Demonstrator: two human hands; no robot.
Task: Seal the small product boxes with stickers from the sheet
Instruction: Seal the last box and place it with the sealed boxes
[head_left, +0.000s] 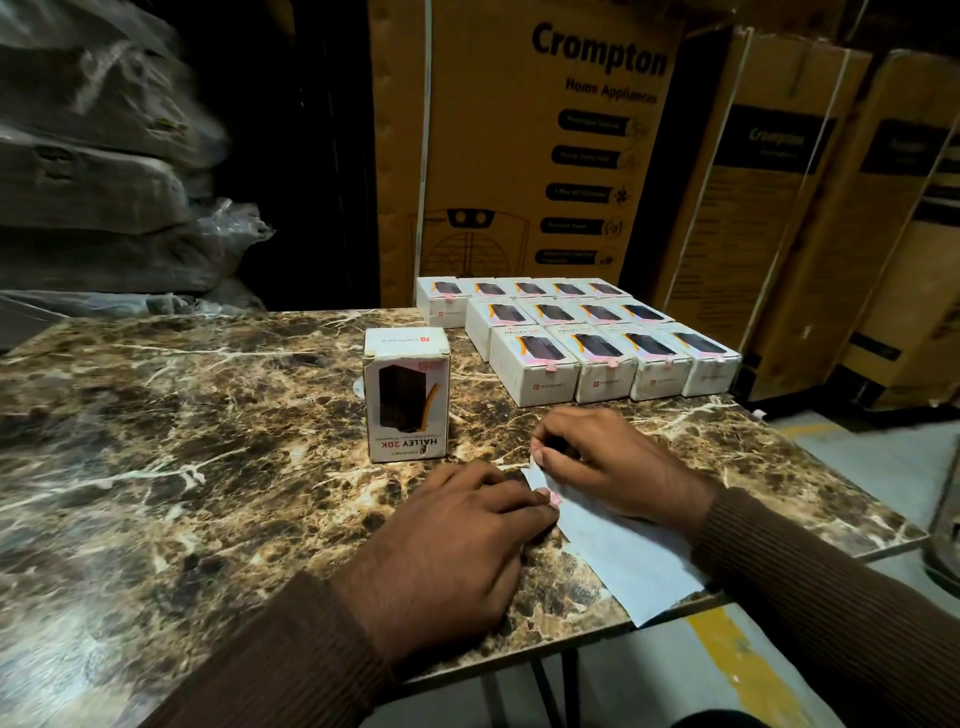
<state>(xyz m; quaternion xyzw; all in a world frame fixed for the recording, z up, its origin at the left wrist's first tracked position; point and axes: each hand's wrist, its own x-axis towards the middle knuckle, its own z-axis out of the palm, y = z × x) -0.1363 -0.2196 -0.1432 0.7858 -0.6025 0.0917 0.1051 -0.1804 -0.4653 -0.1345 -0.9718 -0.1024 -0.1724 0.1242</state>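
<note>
The left hand (457, 545), on a brown ribbed-sleeved forearm entering from seven o'clock, lies palm-down with fingers extended toward two o'clock, while the right hand (608, 462), its sleeved arm entering from four o'clock, curls its thumb and fingertips together in a pinch.

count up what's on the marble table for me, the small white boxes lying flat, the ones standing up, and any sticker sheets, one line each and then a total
Small white boxes lying flat in rows: 13
Small white box standing upright: 1
Sticker sheet, under both hands: 1
Total: 15 things on the marble table
</note>
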